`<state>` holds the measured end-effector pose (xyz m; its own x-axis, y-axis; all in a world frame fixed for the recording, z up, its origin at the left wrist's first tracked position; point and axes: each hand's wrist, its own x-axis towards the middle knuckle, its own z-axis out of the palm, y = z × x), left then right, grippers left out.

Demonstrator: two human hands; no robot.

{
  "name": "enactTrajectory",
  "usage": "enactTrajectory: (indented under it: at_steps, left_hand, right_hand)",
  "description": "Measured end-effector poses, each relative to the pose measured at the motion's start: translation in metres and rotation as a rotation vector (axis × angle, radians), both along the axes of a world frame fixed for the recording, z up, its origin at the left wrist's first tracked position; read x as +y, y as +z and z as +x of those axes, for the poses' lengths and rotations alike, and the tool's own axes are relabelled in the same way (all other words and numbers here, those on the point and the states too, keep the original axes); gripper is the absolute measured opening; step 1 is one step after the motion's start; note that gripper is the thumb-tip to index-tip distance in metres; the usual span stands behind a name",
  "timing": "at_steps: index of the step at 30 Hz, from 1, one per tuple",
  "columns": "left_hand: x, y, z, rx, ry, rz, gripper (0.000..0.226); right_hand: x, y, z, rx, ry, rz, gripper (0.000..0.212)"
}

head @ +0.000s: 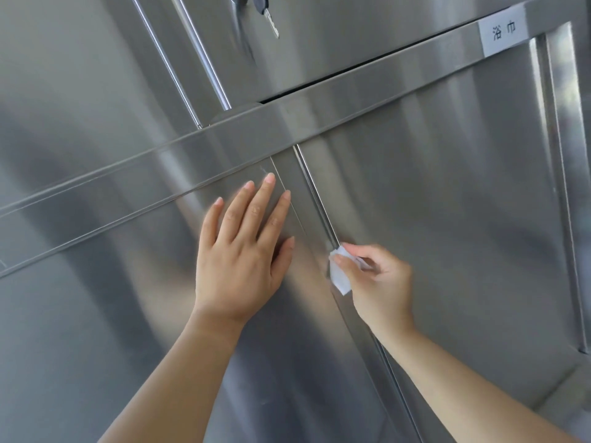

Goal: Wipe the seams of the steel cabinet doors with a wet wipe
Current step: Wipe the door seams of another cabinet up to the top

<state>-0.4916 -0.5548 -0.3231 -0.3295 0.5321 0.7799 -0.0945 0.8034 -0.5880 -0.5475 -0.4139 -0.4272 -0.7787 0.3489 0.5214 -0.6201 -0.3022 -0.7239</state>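
A steel cabinet fills the view, with a vertical seam (315, 193) between the two lower doors. My left hand (243, 251) lies flat, fingers straight, on the lower left door (112, 314) just left of that seam. My right hand (379, 282) pinches a folded white wet wipe (339, 276) between thumb and fingers and holds it against the seam, roughly level with my left thumb. The seam's lower stretch is partly hidden by my right forearm.
A horizontal steel rail (287, 119) crosses above the lower doors, with a dark gap (351, 71) over its right half. A key (271, 20) hangs from a lock at the top. A white label (503, 33) sits at the upper right.
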Motion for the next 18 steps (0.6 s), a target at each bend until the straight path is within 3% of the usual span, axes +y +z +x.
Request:
enactTrajectory:
  at_steps: [3,6,10,18]
  left_hand:
    - [0.008,-0.027,0.003,-0.045,0.019,0.097,0.058]
    - [0.008,-0.056,0.003,-0.057,0.063,0.137,0.062]
    - [0.007,-0.063,-0.005,0.014,0.122,0.117,0.061]
    - [0.002,-0.068,-0.01,0.046,0.093,0.099,0.06]
  right_hand:
    - [-0.001,0.031,-0.009,0.066,-0.017,0.003,0.018]
    - [-0.004,0.019,-0.007,0.028,0.008,-0.03,0.014]
    - [-0.003,-0.024,0.002,0.04,-0.049,-0.001,0.017]
    - [-0.009,0.009,-0.009,0.116,-0.097,-0.037,0.014]
